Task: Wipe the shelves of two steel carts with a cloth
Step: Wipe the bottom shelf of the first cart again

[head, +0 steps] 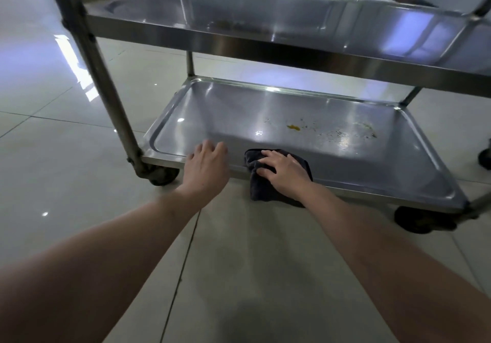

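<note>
Both bare arms stretched forward, left hand (206, 160) fingers curled downward, right hand (283, 168) flat, fingers spread

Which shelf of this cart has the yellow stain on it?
The bottom shelf, where the right hand presses the dark cloth; the yellow stain lies mid-shelf.

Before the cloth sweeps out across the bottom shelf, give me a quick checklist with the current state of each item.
1. Cloth under the wiping hand: ok. The right hand presses the dark cloth at the near rim of the bottom shelf.
2. Cloth fully on the shelf: not ok. Part of it hangs over the near edge.
3. Cart steadied: ok. The left hand rests on the shelf's near rim.
4. Dirt located: ok. An orange spot and dark specks lie beyond the cloth, toward the right.
5. Path to the dirt free of objects: ok.
6. Cloth damp: cannot tell.
</note>
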